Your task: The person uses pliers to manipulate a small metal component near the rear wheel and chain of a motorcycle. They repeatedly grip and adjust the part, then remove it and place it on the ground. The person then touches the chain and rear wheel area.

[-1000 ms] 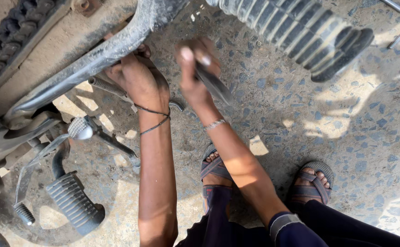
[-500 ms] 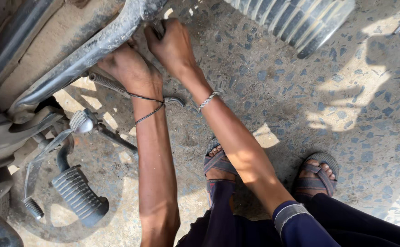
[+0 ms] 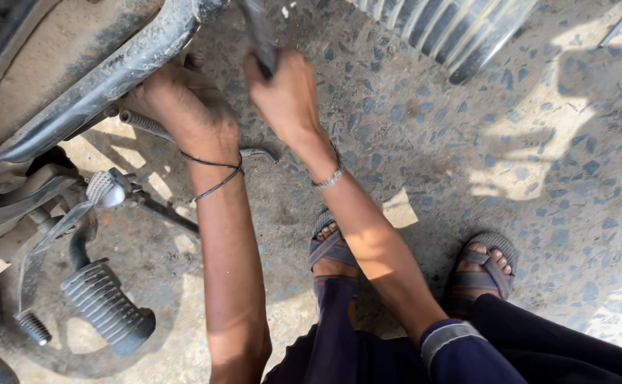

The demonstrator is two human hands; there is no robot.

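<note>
Our right hand point(image 3: 286, 96) is fisted around a dark metal tool point(image 3: 259, 32), prob. a wrench or bar; the tool runs up from the fist toward the underside of the frame tube point(image 3: 104, 78), top end blurred so can't tell what it sits on. Silver bracelet point(image 3: 331, 178) on that wrist. Our left hand point(image 3: 186, 107) is tucked under the frame tube, back of hand up, fingers hidden behind the metal, so we can't tell if it grips anything or just presses there. Black thread bands point(image 3: 217, 174) on the left wrist. Just beside the left hand a ribbed spring-like rod point(image 3: 140, 122) sticks out from under the tube.

Further out, lower left: ribbed rubber footpeg point(image 3: 104, 306), w/ a knurled lever tip point(image 3: 104, 188) above it, both well apart from the hands. Top right a big ribbed dark cylinder point(image 3: 453, 32) hangs over the speckled stone floor point(image 3: 538, 213). Our feet in strap sandals point(image 3: 485, 274) are planted on the floor below the right forearm.
</note>
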